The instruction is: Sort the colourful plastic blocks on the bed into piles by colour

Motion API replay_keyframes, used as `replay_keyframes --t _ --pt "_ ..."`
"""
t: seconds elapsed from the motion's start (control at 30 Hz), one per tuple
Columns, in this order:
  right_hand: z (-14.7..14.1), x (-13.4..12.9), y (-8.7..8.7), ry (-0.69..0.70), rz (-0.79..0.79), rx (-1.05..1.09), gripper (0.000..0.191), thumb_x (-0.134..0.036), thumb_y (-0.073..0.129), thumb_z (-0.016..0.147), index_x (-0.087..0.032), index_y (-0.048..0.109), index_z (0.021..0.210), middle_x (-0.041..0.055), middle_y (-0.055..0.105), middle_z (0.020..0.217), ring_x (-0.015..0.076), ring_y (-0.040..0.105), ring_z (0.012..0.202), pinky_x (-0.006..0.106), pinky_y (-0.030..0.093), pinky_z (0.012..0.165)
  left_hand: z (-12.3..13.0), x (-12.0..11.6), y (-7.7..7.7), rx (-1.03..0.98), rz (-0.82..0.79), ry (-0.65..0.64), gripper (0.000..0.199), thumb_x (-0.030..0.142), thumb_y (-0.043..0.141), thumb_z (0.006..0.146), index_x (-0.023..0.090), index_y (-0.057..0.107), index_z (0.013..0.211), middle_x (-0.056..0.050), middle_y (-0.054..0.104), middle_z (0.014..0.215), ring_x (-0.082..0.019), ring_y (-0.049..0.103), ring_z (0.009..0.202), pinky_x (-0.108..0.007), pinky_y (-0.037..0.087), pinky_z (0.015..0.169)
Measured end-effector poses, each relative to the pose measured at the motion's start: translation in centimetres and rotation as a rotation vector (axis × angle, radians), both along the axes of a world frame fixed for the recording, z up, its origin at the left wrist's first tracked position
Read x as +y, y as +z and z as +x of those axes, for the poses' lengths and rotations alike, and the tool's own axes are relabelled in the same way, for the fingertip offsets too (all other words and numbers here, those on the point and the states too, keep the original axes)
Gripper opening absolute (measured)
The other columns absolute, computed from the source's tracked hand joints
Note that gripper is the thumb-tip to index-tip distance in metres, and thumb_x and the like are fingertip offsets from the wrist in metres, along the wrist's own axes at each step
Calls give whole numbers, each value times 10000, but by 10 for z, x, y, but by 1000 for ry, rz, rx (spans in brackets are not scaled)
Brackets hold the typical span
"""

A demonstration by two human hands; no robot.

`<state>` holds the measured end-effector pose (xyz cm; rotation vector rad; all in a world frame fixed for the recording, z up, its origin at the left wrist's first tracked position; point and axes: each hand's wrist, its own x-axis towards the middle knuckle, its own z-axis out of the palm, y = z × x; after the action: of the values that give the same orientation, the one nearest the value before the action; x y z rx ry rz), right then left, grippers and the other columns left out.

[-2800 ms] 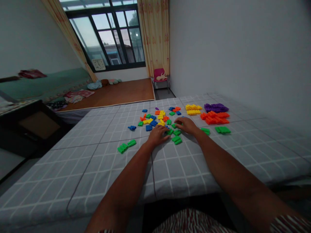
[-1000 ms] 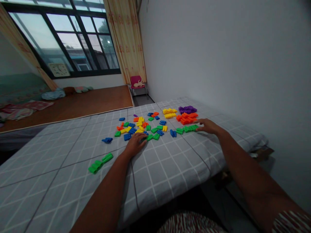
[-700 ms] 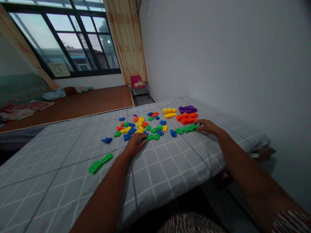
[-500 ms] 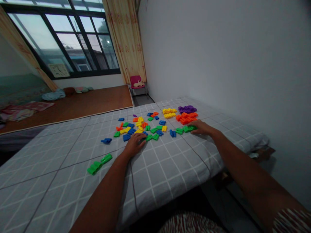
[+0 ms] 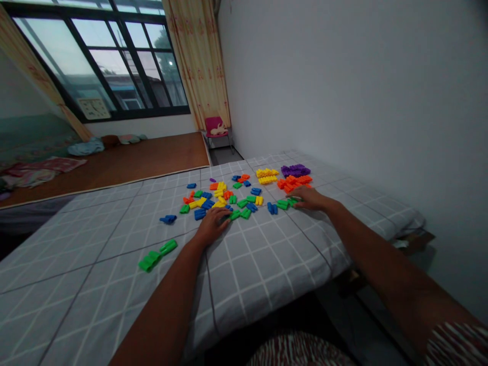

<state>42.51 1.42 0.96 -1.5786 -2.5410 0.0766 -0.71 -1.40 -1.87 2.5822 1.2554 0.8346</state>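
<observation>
My left hand [image 5: 212,224] rests on the checked cloth at the near edge of a scattered group of small plastic pieces. Its fingers are bent but apart, and their tips are beside a green piece [image 5: 235,215]. To the right, my right hand [image 5: 310,197] is closed at the end of a short row of green pieces [image 5: 282,204], with its fingertips on one of them. The hand hides part of that row. A pair of blue pieces [image 5: 272,208] lies just left of the row. The pieces look like clips or pegs; their exact kind is too small to tell.
Beyond my right hand lie orange [image 5: 294,183], yellow [image 5: 267,176] and purple [image 5: 296,170] piles. Mixed yellow pieces [image 5: 220,190] and other colours spread over the middle. Green pieces [image 5: 150,261] and a blue piece [image 5: 168,219] lie left. A wall [image 5: 343,101] borders the right.
My right hand has shifted a little left along the green row and now covers more of it. My left hand stays in place. The view has tilted very slightly.
</observation>
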Motion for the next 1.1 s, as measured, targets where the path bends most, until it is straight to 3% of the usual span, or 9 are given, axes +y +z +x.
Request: replay_keyframes --t 0.23,0.43,0.53,0.67,0.77,0.83,0.97,1.1 --pt "7 -5 9 -120 -63 -131 525 -319 734 692 -274 662 1210 86 623 1300 337 505 1221 469 430 938 0 1 -1 2 -1 -7 308 324 558 865 221 687 1124 -101 674 1181 -254 587 1131 -460 425 1031" --pt "-36 -5 12 159 -50 -46 542 -213 617 778 -283 582 1315 66 582 1361 261 512 1234 384 409 973 -1 4 -4 9 -5 -12 312 327 560 865 221 683 1132 -105 669 1192 -263 583 1141 -473 426 1021" --pt "-44 -3 17 102 -70 -135 499 -270 667 751 -259 633 1248 88 637 1273 285 548 1172 382 429 919 -2 3 -5 8 -6 -16 312 318 567 864 225 681 1138 -101 667 1195 -258 585 1138 -462 427 1022" --pt "-31 -4 20 -45 -76 -237 410 -385 710 729 -236 695 1111 101 690 1137 308 580 1088 410 444 865 -1 3 -5 21 -1 -1 310 300 588 850 217 685 1133 -104 669 1190 -255 584 1136 -446 423 1026" --pt "-28 -7 18 -89 -42 -199 515 -427 736 709 -236 665 1182 116 652 1227 333 551 1147 454 440 900 4 2 -3 49 -15 23 309 322 626 829 221 696 1113 -103 676 1179 -265 581 1143 -451 412 1031" --pt "-40 -8 18 -35 11 -100 573 -436 712 745 -224 616 1269 133 603 1308 334 518 1208 467 425 952 8 1 -1 51 -34 35 308 371 636 827 225 708 1088 -98 688 1149 -269 584 1133 -452 414 1027" --pt "-92 -7 23 185 21 90 393 -336 565 882 -228 624 1255 102 635 1271 260 565 1165 394 429 982 8 -3 3 -106 -74 96 313 387 526 900 201 704 1078 -92 692 1110 -228 617 1046 -404 468 970" --pt "-148 2 28 148 -31 68 291 -244 540 885 -220 690 1132 95 703 1136 252 641 1017 335 478 848 -6 -1 -1 -189 -83 214 293 289 482 908 174 700 1068 -94 691 1082 -210 641 965 -373 502 897"
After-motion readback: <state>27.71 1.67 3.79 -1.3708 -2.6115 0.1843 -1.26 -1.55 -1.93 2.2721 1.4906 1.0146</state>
